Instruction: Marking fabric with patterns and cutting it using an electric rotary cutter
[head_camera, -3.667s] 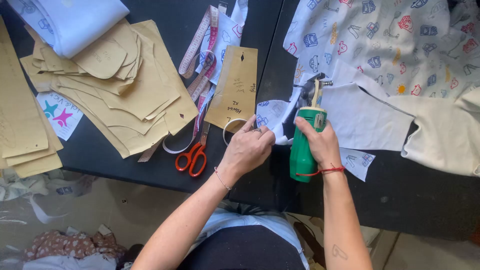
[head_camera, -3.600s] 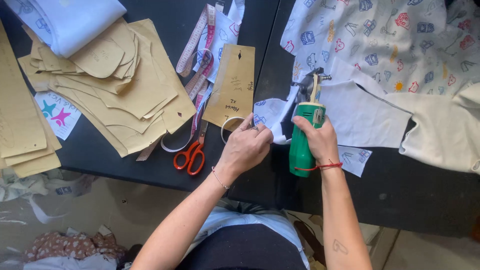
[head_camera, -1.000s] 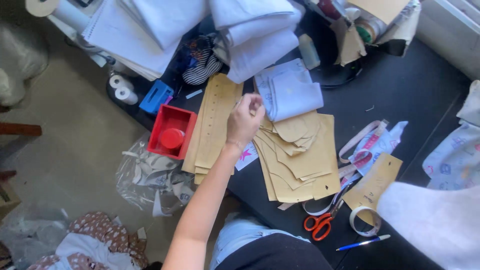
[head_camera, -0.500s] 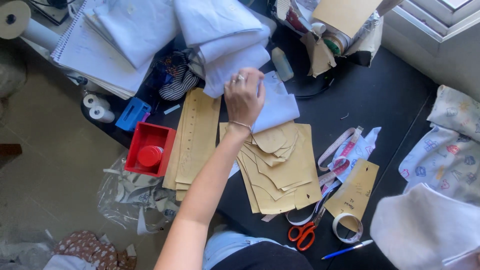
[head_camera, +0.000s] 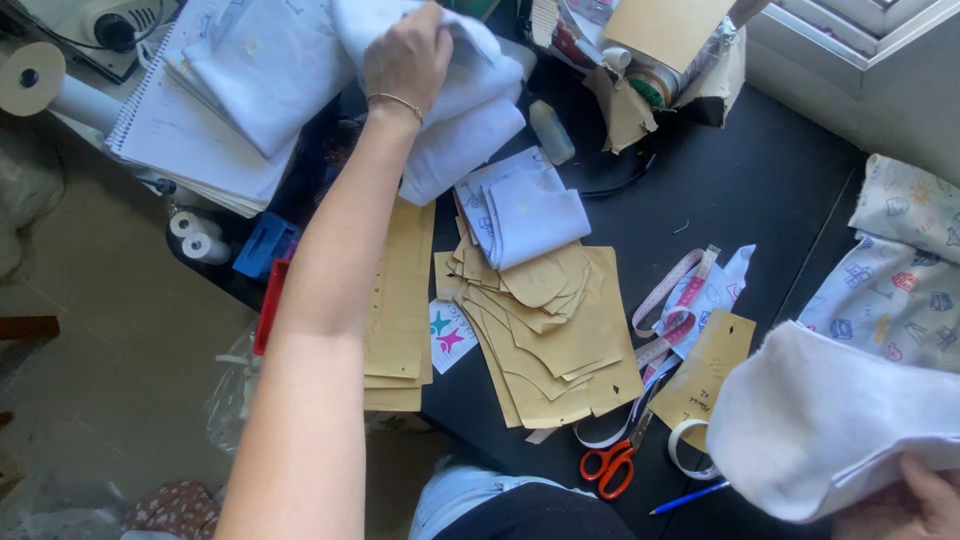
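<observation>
- Head view: since half a second ago, our left hand is reaching farther up, its fingers now closing on the folded white cloth piled at the back of the surface, above the tan paper patterns.
- Our right hand is gripping a white fabric piece at lower right, near the orange scissors.

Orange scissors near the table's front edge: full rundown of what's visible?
The scissors lie flat on the black table, near its front edge. Orange loop handles, plastic by the look, point toward the person; the short metal blades look shut and point up and right, their tips under or against the tape measure and pale ribbon. A roll of tape lies just right, a blue pen below right. Neither hand touches them.
</observation>
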